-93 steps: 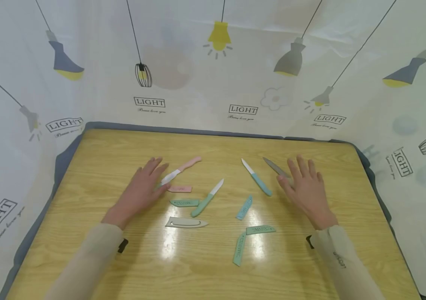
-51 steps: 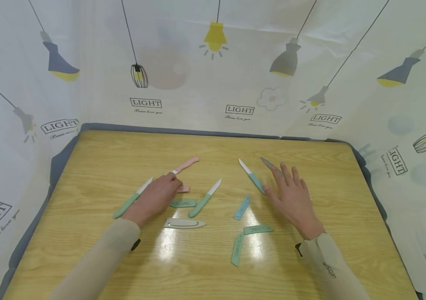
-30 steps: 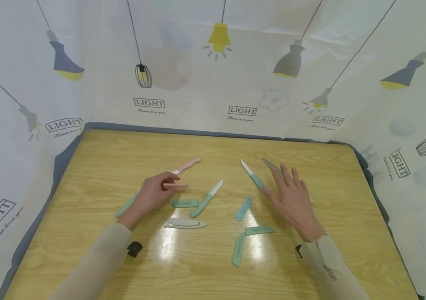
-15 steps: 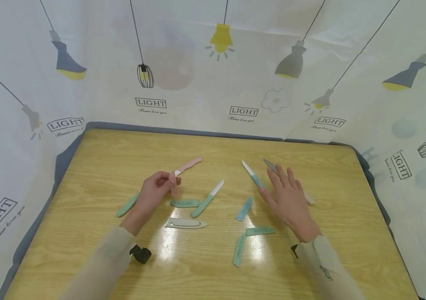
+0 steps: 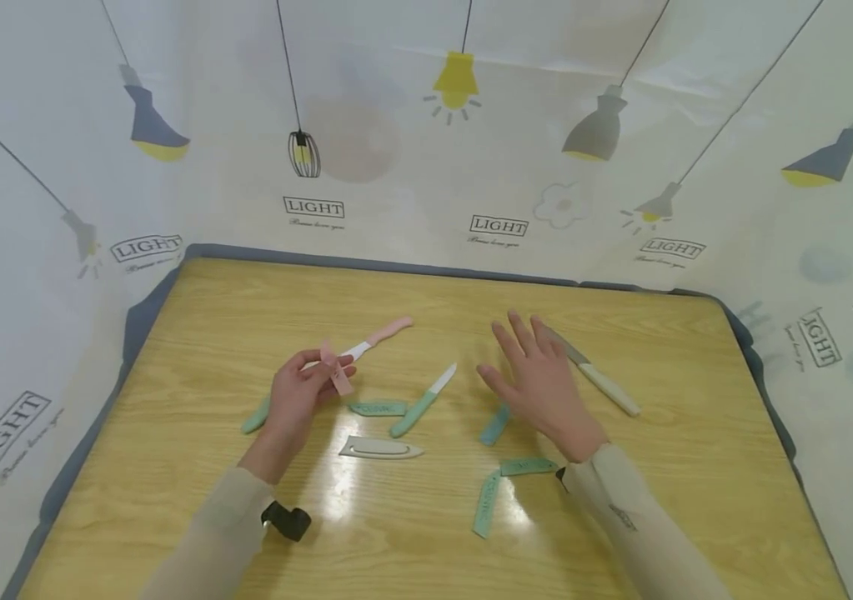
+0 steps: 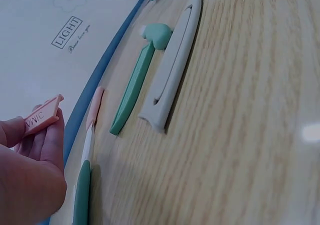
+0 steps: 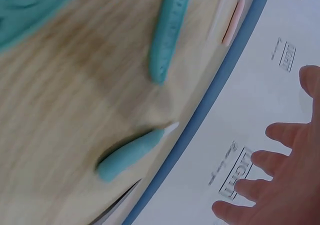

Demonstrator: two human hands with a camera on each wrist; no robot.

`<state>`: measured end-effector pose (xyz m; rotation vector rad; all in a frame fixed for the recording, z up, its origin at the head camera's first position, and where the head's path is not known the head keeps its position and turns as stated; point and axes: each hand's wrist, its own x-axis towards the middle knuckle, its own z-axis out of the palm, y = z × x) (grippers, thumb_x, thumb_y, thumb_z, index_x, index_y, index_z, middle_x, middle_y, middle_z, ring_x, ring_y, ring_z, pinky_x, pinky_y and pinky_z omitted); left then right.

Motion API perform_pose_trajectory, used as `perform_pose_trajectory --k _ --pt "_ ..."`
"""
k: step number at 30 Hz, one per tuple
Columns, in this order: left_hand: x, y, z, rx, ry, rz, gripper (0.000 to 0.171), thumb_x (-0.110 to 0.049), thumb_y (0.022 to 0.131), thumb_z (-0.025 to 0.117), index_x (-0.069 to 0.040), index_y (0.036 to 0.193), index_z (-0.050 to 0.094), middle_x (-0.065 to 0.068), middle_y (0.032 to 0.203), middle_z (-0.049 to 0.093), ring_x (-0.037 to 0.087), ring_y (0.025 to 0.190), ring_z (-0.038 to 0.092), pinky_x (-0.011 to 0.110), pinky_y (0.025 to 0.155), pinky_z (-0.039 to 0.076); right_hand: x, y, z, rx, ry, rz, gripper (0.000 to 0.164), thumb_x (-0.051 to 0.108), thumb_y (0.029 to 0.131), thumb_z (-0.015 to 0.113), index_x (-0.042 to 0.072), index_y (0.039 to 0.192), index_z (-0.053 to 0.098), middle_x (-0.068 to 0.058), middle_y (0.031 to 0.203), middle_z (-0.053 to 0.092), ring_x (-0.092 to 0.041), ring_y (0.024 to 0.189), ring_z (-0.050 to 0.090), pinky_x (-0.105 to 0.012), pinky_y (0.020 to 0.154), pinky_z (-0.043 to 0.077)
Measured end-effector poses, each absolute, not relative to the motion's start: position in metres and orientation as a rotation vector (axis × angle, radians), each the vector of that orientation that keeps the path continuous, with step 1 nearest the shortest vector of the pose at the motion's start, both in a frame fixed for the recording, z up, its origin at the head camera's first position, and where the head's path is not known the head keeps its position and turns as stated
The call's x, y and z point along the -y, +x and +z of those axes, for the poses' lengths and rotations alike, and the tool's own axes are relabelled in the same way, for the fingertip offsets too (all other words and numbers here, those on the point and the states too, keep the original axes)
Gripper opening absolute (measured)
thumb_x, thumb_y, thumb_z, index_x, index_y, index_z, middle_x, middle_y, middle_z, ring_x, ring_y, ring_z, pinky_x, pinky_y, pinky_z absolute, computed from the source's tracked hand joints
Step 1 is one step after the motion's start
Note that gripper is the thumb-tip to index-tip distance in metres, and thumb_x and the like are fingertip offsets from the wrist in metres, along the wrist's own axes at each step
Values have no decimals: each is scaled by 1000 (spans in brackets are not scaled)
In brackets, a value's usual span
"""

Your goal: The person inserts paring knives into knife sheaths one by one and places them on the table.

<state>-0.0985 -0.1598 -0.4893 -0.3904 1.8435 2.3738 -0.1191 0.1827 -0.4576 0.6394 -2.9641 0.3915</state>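
Between thumb and fingers, my left hand (image 5: 293,406) pinches a pink knife sheath (image 5: 339,377) with raised lettering, held up off the table and tilted. Just beyond it lies the pink-handled knife (image 5: 390,328), its white blade partly behind the fingers. A green-handled knife (image 5: 255,415) is mostly hidden by the same hand. My right hand (image 5: 544,390) is spread with fingers apart and grips nothing. It covers the blue-handled knife in the head view; that knife (image 7: 132,155) shows on the table in the right wrist view. A blue sheath (image 5: 496,426) lies partly under this hand's outline.
A second green-handled knife (image 5: 414,414) lies mid-table, touching a green sheath (image 5: 378,408). Nearer is a pale grey sheath (image 5: 381,448). Two more green sheaths (image 5: 527,467) meet end to end. A knife with a cream handle (image 5: 609,390) lies right. Printed cloth (image 5: 411,192) surrounds the table.
My left hand, open at first, has picked up the pink sheath, lifted it and turned it. My right hand has shifted left, off the cream-handled knife and over the blue one.
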Motion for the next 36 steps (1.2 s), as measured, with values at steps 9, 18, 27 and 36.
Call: perform_pose_trajectory --k 9,18,27,36 --pt "164 -90 -488 -1774 -491 2464 44 -19 99 55 11 127 38 21 119 65 28 103 66 34 86 55 -137 -142 -455 2942 866 317 71 54 97 45 11 152 33 -15 158 21 -42 142 16 -64 107 28" --pt "168 -85 -488 -1749 -566 2498 39 -20 98 55 7 124 42 16 115 68 27 103 66 33 86 55 -99 -163 -458 2993 1030 374 66 45 99 48 10 153 32 -13 158 22 -36 143 17 -54 112 27" --pt "172 -80 -492 -1698 -595 2537 47 -17 99 54 11 132 36 19 118 66 29 105 65 33 87 55 -63 -178 -475 3011 1113 305 62 36 98 48 9 152 34 -13 156 27 -33 142 22 -51 112 30" --pt "175 -75 -494 -1682 -594 2562 45 -17 99 54 11 129 36 18 117 66 27 104 65 33 87 55 -40 -187 -490 3085 1120 159 55 33 105 35 14 156 24 -8 159 20 -30 144 17 -52 114 22"
